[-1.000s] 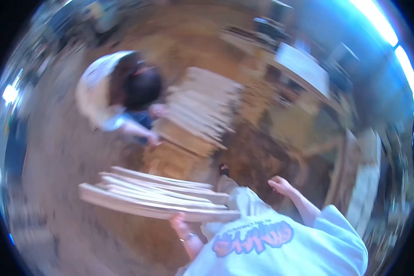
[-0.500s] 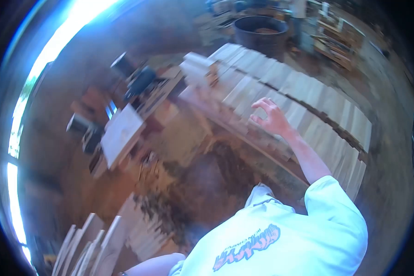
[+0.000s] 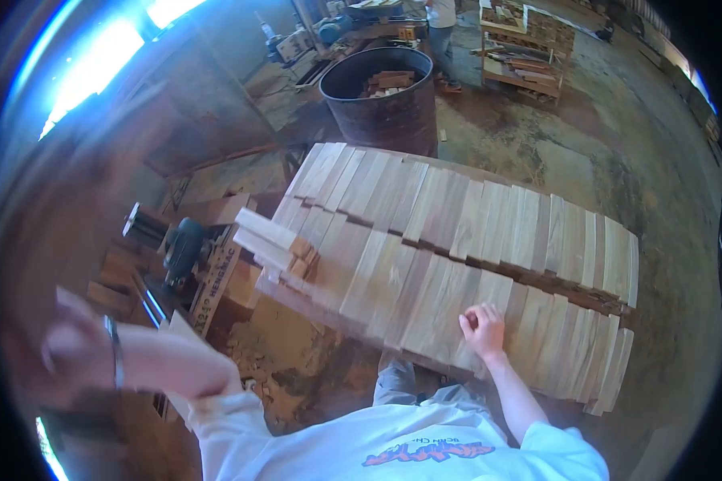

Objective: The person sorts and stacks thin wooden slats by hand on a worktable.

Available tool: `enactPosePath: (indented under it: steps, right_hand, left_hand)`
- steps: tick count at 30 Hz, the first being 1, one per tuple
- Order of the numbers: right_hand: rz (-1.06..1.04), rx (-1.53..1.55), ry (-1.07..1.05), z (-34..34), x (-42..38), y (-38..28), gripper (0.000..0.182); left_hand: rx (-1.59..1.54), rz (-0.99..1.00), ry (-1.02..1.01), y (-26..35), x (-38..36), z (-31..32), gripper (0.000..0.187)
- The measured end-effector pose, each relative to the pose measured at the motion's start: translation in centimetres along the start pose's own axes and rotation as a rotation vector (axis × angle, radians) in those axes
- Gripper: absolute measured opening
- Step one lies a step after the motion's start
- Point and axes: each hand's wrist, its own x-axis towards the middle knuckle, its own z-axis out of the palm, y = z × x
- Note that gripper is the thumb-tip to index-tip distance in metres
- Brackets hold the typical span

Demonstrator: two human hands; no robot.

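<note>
My right hand [image 3: 483, 327] is over the near row of pale wooden slats [image 3: 425, 301], its fingers curled towards the thumb and nothing visible in them. At the far left my left hand [image 3: 64, 345] is raised and badly smeared by motion, with a band [image 3: 115, 353] round the wrist. Its fingers cannot be made out. A long, blurred brown shape [image 3: 80, 168] rises above it; whether the hand holds this is unclear. Several short wooden pieces [image 3: 269, 240] lie stacked on the slats' left end.
Behind the slats stands a dark round bin [image 3: 381, 116] with wood offcuts. A machine with a motor [image 3: 186, 250] is at the left. Farther back are a wooden rack [image 3: 521, 60] and a person [image 3: 441, 28] by a workbench.
The view has swung left, bringing the bin and slats nearer the middle. My left arm has come into view, raised. The fingers of my right hand have curled in.
</note>
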Motion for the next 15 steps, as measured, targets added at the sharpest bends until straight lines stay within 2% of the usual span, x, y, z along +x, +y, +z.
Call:
enactPosePath:
  steps: [2, 5, 8, 10, 11, 12, 13, 14, 15]
  right_hand:
    - [0.064, -0.025, -0.017, 0.7, 0.3, -0.2, 0.019]
    - [0.043, -0.068, -0.021, 0.1, 1.3, -0.9, 0.024]
    - [0.066, -0.142, 0.014, 1.1, 1.7, -0.7, 0.027]
    - [0.098, -0.202, -0.004, 0.9, 1.3, -1.1, 0.029]
    - [0.114, -0.214, -0.002, 0.7, 1.1, -0.9, 0.03]
    - [0.128, -0.218, -0.003, 0.8, 1.0, -0.8, 0.031]
    - [0.145, -0.21, -0.006, 1.1, 1.2, -0.7, 0.032]
    - [0.125, -0.233, -0.013, 1.4, 1.8, -0.3, 0.032]
    - [0.118, -0.256, -0.022, 1.6, 1.6, -0.3, 0.033]
  left_hand:
    - [-0.052, -0.151, -0.119, -11.2, -2.3, 7.2, 0.025]
    - [-0.082, -0.39, -0.296, -27.9, -8.5, 18.9, 0.024]
    - [-0.029, -0.586, -0.48, -42.1, -19.0, 28.7, 0.023]
    - [0.12, -0.659, -0.655, -49.3, -28.3, 31.5, 0.022]
    - [0.221, -0.625, -0.786, -51.7, -33.4, 31.5, 0.022]
    - [0.27, -0.508, -0.934, -52.5, -38.9, 30.7, 0.021]
    - [0.199, -0.455, -1.017, -51.3, -44.2, 29.9, 0.021]
    - [0.079, -0.522, -1.053, -48.2, -48.4, 28.8, 0.021]
    - [-0.134, -0.976, -0.798, -41.7, -51.3, 27.7, 0.02]
